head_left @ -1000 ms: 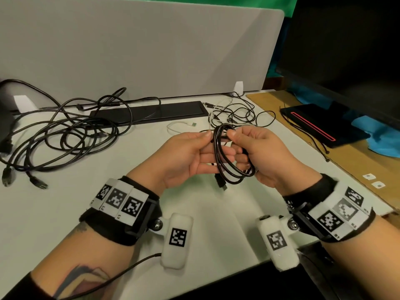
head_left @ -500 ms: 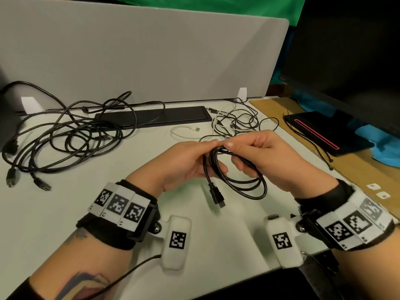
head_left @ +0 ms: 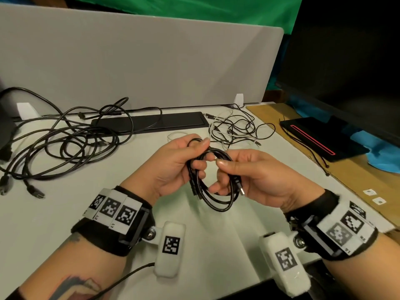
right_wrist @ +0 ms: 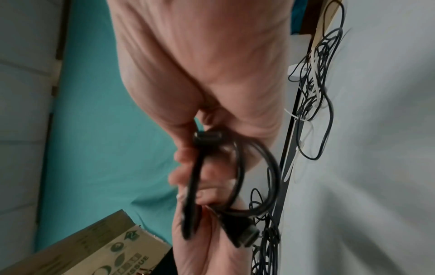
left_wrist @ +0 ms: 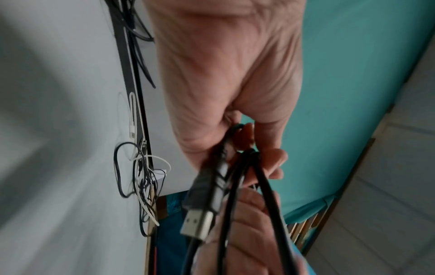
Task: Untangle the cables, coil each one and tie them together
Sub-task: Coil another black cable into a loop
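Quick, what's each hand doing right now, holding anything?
Left hand: grips the coiled black cable.
Right hand: pinches the same coil, fingers curled round it.

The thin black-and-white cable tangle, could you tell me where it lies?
Head view: the thin tangle lies on the table, right of the black bar, beyond both hands.

Both wrists: black strap (head_left: 108, 239) carrying white tiles printed with black square fiducial markers (head_left: 112, 210). A silver screw (head_left: 151, 233) joins each strap to a white padded camera pod (head_left: 171, 249), itself tagged. Thin black cable (head_left: 121, 280) off left pod. Tattoo (head_left: 73, 287) on left forearm.
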The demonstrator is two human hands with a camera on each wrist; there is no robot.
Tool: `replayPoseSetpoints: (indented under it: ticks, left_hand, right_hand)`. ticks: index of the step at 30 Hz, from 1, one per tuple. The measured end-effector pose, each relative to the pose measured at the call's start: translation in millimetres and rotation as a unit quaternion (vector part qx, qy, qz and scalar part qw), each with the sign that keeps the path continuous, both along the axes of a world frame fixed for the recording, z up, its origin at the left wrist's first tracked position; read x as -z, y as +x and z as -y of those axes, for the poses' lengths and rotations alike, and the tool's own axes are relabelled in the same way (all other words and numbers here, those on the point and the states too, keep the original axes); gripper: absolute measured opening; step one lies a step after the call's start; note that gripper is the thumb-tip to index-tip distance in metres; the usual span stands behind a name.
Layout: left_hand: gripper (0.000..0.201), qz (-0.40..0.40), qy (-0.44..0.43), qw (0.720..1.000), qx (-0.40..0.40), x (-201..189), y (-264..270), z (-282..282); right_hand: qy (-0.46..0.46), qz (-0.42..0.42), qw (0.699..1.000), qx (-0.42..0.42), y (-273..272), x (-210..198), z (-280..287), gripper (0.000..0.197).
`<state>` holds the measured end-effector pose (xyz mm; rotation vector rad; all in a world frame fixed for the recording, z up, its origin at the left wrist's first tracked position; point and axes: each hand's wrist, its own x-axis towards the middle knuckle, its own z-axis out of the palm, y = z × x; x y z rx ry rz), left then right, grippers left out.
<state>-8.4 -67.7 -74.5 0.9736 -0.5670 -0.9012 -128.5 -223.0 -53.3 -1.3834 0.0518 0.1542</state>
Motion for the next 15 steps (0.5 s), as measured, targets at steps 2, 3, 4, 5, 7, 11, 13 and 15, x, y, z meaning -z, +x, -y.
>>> replayPoseSetpoints:
  ticks: [2,3,4,5,7,11,13,15]
  left_hand:
    - [0.018,-0.035,-0.025,0.999,0.007,-1.7,0.8,-2.2]
    - [0.021,-0.057,-0.039,0.997,0.021,-3.6,1.3,-3.7]
    - [0.027,-0.077,-0.051,0.995,0.045,-6.3,1.8,-5.2]
    - [0.034,-0.09,-0.064,0.991,0.071,-8.5,2.6,-6.7]
    - [0.043,-0.095,-0.086,0.986,0.103,-10.9,3.4,-8.8]
    - [0.025,0.0,-0.072,0.994,0.081,-2.8,-5.7,-4.4]
    - [0.02,0.033,-0.054,0.997,0.041,1.9,-8.4,-0.3]
    - [0.022,0.035,-0.047,0.998,0.023,3.6,-8.2,1.5]
  right_hand:
    - [0.015,0.028,0.999,0.028,3.2,0.8,-2.9,0.011]
    - [0.034,0.036,0.998,0.041,4.6,0.2,-3.0,0.011]
    - [0.047,0.044,0.996,0.053,6.5,-0.6,-1.7,0.013]
    - [0.044,0.053,0.995,0.07,8.1,-1.4,0.2,0.015]
    - [0.011,0.065,0.992,0.108,10.1,-1.4,4.9,0.017]
    - [-0.013,0.041,0.989,0.14,10.2,2.6,13.7,0.016]
    - [-0.03,0.031,0.991,0.13,9.5,3.6,17.4,0.014]
    - [-0.049,0.034,0.992,0.114,8.7,3.3,19.1,0.015]
